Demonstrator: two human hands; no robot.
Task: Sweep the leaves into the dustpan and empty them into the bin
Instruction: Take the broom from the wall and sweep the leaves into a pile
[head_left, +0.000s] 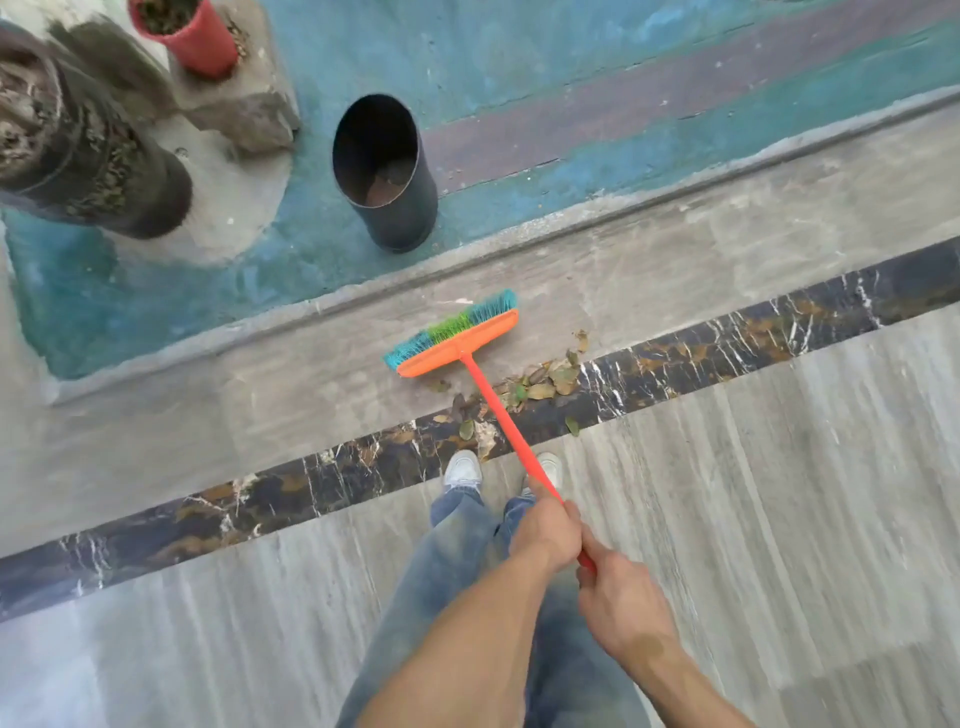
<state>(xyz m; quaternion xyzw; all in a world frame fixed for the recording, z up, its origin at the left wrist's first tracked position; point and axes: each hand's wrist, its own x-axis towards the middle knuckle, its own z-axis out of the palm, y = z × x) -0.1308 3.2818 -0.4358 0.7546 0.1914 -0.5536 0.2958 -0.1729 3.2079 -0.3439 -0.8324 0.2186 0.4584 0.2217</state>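
Note:
An orange broom (457, 338) with blue and green bristles stands on the grey stone strip, its head just beyond a loose pile of dry leaves (540, 382). The orange handle runs back to me. My left hand (545, 535) grips the handle lower down, and my right hand (618, 597) grips it just behind, at the near end. A dark cylindrical bin (410, 202) stands upright on the blue floor beyond the broom, with a few leaves at its bottom. No dustpan is in view.
A raised stone edge (675, 208) separates the blue floor from the grey strip. A red plant pot (202, 41) and a large dark pot (104, 171) stand at the far left. My shoes (462, 467) are at the dark marble band (779, 322).

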